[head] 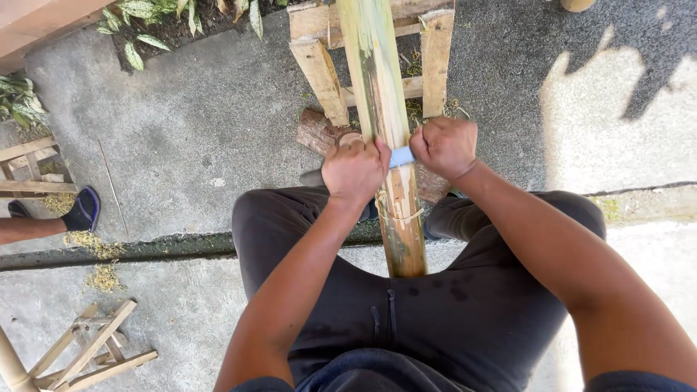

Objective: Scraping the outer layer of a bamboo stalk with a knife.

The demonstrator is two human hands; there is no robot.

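A long bamboo pole (377, 87) runs from between my knees up onto a wooden stand (319, 72). Its skin is partly scraped, pale yellow with green streaks. My left hand (354, 171) and my right hand (444, 147) are both fisted on the two ends of a blade (401, 157), a light blue strip that lies across the pole. The left hand sits on the pole's left side, the right hand on its right. A thin curl of shaved bamboo hangs just below the blade. I sit in dark trousers with my legs to either side of the pole.
A log piece (319, 133) lies under the stand. Another person's foot in a dark sandal (83, 210) is at the left, near a wooden frame (29, 170). Small wooden trestles (87, 348) lie at the lower left. Shavings (102, 276) dot the concrete. Plants (152, 22) border the top.
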